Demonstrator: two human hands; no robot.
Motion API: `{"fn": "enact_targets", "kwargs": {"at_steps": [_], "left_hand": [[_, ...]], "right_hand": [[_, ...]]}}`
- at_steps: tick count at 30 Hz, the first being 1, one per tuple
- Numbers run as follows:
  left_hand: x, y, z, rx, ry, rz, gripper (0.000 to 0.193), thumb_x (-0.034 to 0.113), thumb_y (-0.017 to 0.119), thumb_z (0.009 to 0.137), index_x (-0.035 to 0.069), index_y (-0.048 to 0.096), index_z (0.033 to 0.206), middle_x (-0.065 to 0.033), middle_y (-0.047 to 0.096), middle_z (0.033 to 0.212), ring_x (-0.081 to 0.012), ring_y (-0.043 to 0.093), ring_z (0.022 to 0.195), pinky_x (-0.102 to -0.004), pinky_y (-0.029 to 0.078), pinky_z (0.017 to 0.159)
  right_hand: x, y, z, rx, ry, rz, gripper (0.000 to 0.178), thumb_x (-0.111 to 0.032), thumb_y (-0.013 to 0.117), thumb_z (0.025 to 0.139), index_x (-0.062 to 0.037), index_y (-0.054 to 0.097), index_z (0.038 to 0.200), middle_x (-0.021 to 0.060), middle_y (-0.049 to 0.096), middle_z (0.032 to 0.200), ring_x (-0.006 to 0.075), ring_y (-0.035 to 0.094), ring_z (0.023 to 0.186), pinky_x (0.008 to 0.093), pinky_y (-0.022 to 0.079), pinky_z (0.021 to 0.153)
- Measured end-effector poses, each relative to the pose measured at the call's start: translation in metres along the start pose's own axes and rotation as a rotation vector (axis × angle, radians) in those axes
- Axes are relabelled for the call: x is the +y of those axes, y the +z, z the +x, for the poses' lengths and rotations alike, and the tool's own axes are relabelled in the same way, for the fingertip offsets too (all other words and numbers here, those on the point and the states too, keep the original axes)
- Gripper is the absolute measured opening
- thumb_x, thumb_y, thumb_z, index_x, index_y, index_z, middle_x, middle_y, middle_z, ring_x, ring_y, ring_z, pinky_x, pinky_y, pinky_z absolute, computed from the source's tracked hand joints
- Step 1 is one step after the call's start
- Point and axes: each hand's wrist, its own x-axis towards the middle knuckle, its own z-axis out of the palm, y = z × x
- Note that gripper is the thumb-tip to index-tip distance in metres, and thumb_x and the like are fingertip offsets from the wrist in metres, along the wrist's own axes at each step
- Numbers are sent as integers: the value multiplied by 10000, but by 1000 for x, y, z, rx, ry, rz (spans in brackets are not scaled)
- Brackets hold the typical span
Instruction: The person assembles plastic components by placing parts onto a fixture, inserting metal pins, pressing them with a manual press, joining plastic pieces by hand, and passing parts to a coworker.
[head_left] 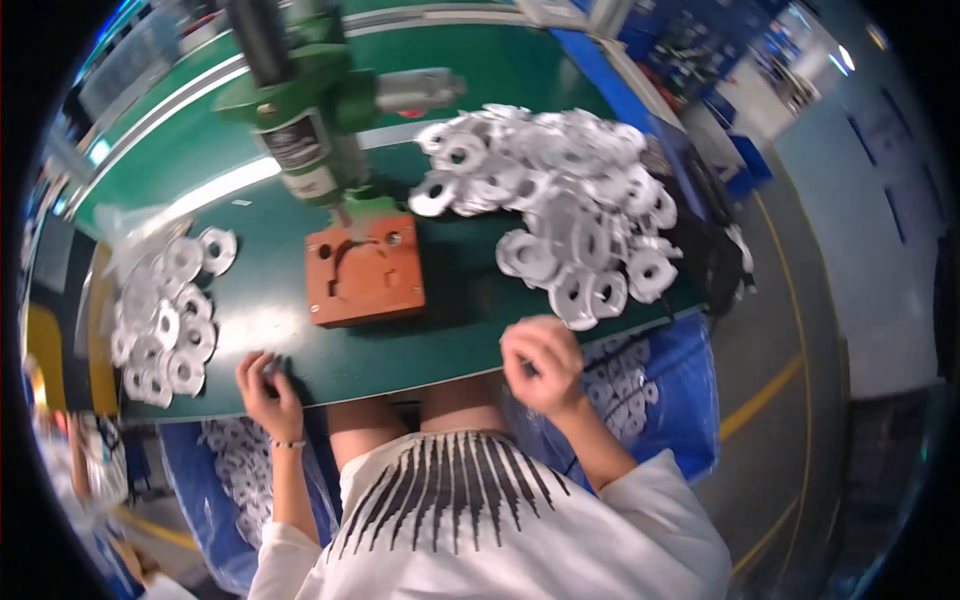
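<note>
Edge room: your left hand (268,388) and right hand (541,362) sit at the green table's (450,340) near edge; grips unclear
Textures: flat grey metal rings (570,200); orange block (364,270)

head view: worn on the person's head, looking steeply down | faces forward across the green worktable (250,300) toward the green press (300,110) | near, own torso and forearms fill the lower edge | fisheye bends the rim; far aisle at right probably floor, blurred | single view, nothing shared
</note>
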Motion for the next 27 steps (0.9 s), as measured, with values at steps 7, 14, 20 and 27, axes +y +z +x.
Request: {"fn": "enact_targets", "kwargs": {"at_steps": [7, 14, 20, 27], "left_hand": [[-5, -2, -5, -69, 101, -69, 211, -64, 475, 779, -23, 567, 964, -118, 507, 1063, -122, 457, 652, -226, 396, 597], [-6, -3, -7, -34, 81, -36, 235, -77, 476, 767, -22, 578, 971, -116, 517, 1049, -126, 474, 678, -217, 405, 598], [-2, 7, -4, -7, 81, -44, 236, -88, 479, 754, -15, 580, 955, -115, 526, 1024, -145, 501, 707, -217, 414, 607], [2, -15, 3, 65, 169, 158, 248, -39, 514, 667, 25, 591, 893, -148, 564, 928, -247, 560, 714, -309, 454, 595]], "right_hand": [[25, -40, -21, 210, 370, -586, 348, -132, 732, 638, -63, 585, 945, 105, 525, 1097, 309, 474, 1004, 408, 362, 868], [24, -17, -23, 155, 354, -600, 404, -167, 766, 599, -81, 585, 950, 123, 463, 1200, 341, 405, 1118, 460, 316, 929], [47, -10, -25, 209, 266, -637, 295, -78, 720, 632, -86, 616, 908, 115, 517, 1137, 330, 462, 1071, 462, 333, 930], [52, 7, -18, 280, 73, -596, 160, -62, 616, 751, -61, 669, 902, 97, 615, 995, 298, 547, 957, 421, 406, 856]]}}
